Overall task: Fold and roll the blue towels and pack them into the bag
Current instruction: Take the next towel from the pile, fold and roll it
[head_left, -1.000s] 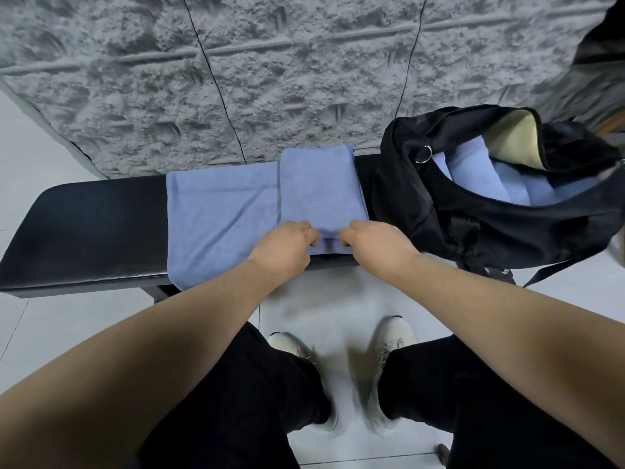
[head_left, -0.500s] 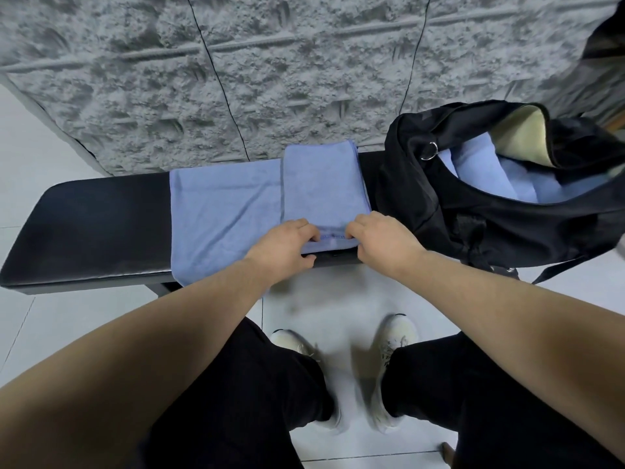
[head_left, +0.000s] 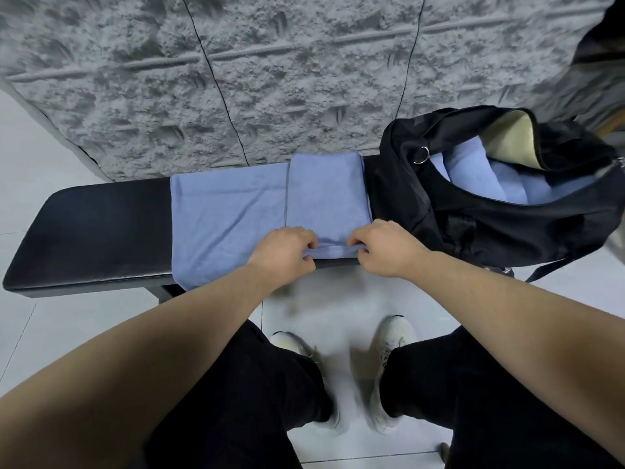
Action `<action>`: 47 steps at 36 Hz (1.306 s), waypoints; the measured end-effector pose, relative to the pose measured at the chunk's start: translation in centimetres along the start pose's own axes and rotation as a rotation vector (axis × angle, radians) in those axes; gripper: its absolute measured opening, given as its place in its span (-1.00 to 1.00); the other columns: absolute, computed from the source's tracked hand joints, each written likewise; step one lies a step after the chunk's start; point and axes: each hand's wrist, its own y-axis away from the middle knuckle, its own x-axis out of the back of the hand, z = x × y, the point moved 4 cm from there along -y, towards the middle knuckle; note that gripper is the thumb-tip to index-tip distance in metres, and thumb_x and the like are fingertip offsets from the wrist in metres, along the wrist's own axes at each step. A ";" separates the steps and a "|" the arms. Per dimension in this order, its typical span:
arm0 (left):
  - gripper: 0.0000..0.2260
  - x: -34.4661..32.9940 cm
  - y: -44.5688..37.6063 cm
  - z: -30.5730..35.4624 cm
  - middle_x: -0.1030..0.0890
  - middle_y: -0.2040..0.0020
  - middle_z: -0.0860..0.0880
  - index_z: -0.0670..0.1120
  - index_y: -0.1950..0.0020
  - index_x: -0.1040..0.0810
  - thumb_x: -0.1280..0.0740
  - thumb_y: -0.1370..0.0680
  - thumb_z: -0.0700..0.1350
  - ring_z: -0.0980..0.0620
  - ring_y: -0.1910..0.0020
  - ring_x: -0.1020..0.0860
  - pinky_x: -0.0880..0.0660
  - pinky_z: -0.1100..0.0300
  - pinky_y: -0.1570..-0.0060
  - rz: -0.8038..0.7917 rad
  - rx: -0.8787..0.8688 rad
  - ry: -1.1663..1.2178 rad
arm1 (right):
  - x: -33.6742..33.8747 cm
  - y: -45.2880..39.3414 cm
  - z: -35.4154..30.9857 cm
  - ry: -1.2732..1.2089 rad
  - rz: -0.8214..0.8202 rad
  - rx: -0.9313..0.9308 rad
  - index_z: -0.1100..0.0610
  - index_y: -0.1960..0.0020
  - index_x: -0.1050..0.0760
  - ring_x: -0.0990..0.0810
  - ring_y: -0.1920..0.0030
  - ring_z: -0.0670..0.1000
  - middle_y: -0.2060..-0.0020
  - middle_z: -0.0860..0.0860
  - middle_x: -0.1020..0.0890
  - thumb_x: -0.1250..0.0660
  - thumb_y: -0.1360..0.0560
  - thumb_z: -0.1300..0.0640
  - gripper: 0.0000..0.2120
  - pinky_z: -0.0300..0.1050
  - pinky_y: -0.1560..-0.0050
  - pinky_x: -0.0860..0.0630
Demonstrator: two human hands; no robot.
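Note:
A folded blue towel [head_left: 326, 194] lies as a narrow strip across a black bench [head_left: 98, 231], on top of a wider flat blue towel [head_left: 226, 211]. Its near end is turned up into a small roll at the bench's front edge. My left hand [head_left: 284, 252] pinches the left end of that roll and my right hand [head_left: 385, 247] pinches the right end. To the right stands an open black bag [head_left: 473, 228], with rolled blue towels [head_left: 473, 176] showing inside it.
A rough grey stone wall [head_left: 270, 79] rises directly behind the bench. White floor tiles [head_left: 40, 319] lie in front, with my legs and white shoes [head_left: 392, 343] below the bench edge. The bag's strap [head_left: 548, 269] hangs off the bench at the right.
Both hands have curled the towel's near edge up and over, starting a small roll. The view has shifted slightly.

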 end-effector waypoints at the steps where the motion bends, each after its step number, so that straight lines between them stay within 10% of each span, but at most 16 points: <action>1: -0.84 0.0 0.0 -0.2 -0.55 0.15 0.06 -0.01 0.00 -0.56 -0.31 -0.44 -0.11 -0.03 0.10 -0.52 -0.45 0.14 0.08 -0.002 0.033 0.035 | 0.0 0.1 0.0 -0.022 -0.006 -0.020 0.01 -0.08 -0.55 -0.48 -0.03 0.07 0.06 0.00 -0.62 -0.17 -0.48 0.21 -0.74 -0.12 0.01 -0.32; 9: -0.87 -0.2 -0.1 -0.6 -0.60 0.17 0.00 -0.03 0.03 -0.57 -0.24 -0.51 -0.10 -0.05 0.12 -0.52 -0.49 0.07 0.08 -0.041 0.094 0.132 | -0.1 0.0 -0.2 -0.063 0.051 -0.027 0.05 -0.18 -0.40 -0.45 0.11 0.07 0.20 -0.13 -0.48 -0.17 -0.50 0.27 -0.71 -0.09 0.09 -0.28; 16: -0.80 -0.4 -0.4 -1.0 -0.60 -0.01 -0.07 -0.10 -0.04 -0.60 -0.21 -0.53 -0.18 -0.11 -0.02 -0.52 -0.46 0.06 -0.08 -0.023 0.087 0.200 | -0.2 -0.7 0.3 0.025 0.129 -0.038 0.02 -0.11 -0.60 -0.40 -0.12 0.11 -0.06 -0.01 -0.55 -0.22 -0.54 0.21 -0.75 -0.05 -0.09 -0.33; 22: -0.75 -0.6 -0.6 -1.1 -0.46 -0.20 0.02 -0.01 -0.21 -0.56 -0.19 -0.59 -0.13 -0.04 -0.24 -0.34 -0.18 0.18 -0.23 0.023 0.082 0.094 | -0.2 -1.1 -0.1 0.089 0.143 0.013 0.07 -0.21 -0.54 -0.42 -0.08 0.12 -0.07 0.03 -0.55 -0.21 -0.52 0.29 -0.68 -0.09 -0.03 -0.26; 32: -0.69 0.0 -0.5 0.0 -0.51 -0.08 0.00 -0.04 -0.16 -0.53 -0.23 -0.48 -0.32 -0.07 -0.03 -0.42 -0.23 0.15 -0.02 0.155 -0.106 0.020 | -0.5 -1.0 -1.3 0.205 0.065 0.087 0.13 -0.18 -0.54 -0.50 -0.07 0.10 -0.07 0.05 -0.54 -0.22 -0.47 0.40 -0.64 -0.01 0.01 -0.49; 37: -0.75 0.2 -0.6 0.2 -0.62 0.04 -0.15 -0.18 -0.03 -0.63 -0.29 -0.43 -0.39 -0.23 0.13 -0.53 -0.51 -0.10 0.11 0.161 -0.126 0.013 | -1.4 -0.4 -1.8 0.294 0.157 0.192 0.24 0.22 -0.57 -0.53 0.35 0.18 0.32 0.12 -0.53 -0.46 -0.16 0.43 -0.76 -0.02 0.48 -0.49; 47: -0.77 0.0 -0.2 0.1 -0.63 0.14 -0.09 -0.18 0.01 -0.65 -0.38 -0.35 -0.24 -0.15 0.25 -0.54 -0.55 0.02 0.22 0.172 -0.205 -0.067 | -1.6 -0.7 -1.4 0.298 0.233 0.195 0.23 0.19 -0.62 -0.52 0.40 0.14 0.36 0.10 -0.55 -0.48 -0.08 0.43 -0.68 -0.05 0.44 -0.51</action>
